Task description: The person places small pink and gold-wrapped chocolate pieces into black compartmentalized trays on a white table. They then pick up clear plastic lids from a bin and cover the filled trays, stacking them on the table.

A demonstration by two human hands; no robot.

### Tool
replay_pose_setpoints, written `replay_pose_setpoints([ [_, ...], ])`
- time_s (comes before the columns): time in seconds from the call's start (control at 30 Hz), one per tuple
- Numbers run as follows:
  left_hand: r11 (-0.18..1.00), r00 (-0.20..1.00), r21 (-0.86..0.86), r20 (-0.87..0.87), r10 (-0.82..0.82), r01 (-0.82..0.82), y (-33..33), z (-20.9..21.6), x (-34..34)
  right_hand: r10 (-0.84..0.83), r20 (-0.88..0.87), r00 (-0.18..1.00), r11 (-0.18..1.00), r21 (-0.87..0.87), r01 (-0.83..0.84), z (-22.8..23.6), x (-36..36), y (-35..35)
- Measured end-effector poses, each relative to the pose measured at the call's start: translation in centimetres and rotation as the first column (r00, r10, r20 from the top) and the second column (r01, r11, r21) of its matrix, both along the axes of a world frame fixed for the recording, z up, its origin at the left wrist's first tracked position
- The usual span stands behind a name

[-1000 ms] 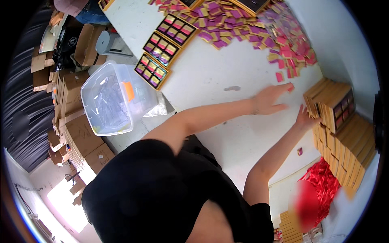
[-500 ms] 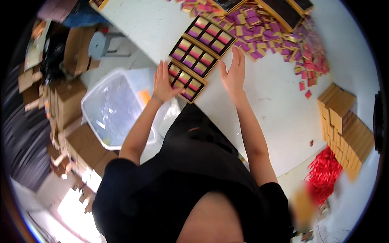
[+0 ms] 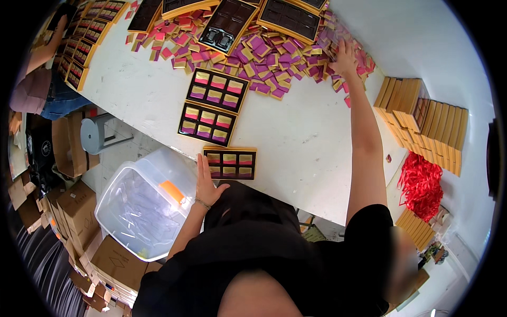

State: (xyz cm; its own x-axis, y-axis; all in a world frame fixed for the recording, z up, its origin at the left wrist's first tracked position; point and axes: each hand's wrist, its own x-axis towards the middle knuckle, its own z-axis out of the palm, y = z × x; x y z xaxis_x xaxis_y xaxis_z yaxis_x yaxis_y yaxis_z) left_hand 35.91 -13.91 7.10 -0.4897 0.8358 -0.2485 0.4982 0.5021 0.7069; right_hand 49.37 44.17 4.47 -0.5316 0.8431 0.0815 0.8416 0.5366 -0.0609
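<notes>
My left hand [image 3: 207, 183] lies with fingers stretched against the left side of the nearest box [image 3: 230, 163], which holds small gold-and-pink and gold-and-purple wrapped pieces in two rows. Beyond it two more filled black-tray boxes, a middle one [image 3: 206, 122] and a farther one [image 3: 218, 90], sit edge to edge. The nearest box is turned slightly from them, with a small gap. Far to the right, my right arm is stretched out and my right hand [image 3: 345, 59] is over the pile of wrapped pieces [image 3: 274, 61], fingers spread, nothing visibly held.
Boxes with empty dark trays [image 3: 226, 25] rest on the pile. Stacked yellow boxes [image 3: 422, 116] and red ribbon shreds [image 3: 421, 185] are at the right. A clear plastic tub [image 3: 127, 211] and a grey stool [image 3: 95, 134] stand left. Another person's arm [image 3: 47, 50] reaches over filled boxes far left.
My right hand has gone from beside the boxes to the pile at the far right. The nearest box now sits apart from the other two. The view has turned.
</notes>
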Motion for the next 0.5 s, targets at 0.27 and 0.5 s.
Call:
replay_pose_setpoints([
  [0.27,0.996,0.996,-0.038,-0.026,-0.079,0.078,6.5,-2.6,7.6,0.143,0.111,0.983,0.839,0.513,-0.181,0.8,5.3,0.3],
  [0.5,0.909,0.993,0.404,-0.094,-0.067,0.099,13.6,4.1,8.8,0.502,-0.171,0.847,0.861,0.190,-0.472,17.6,12.5,-18.0],
])
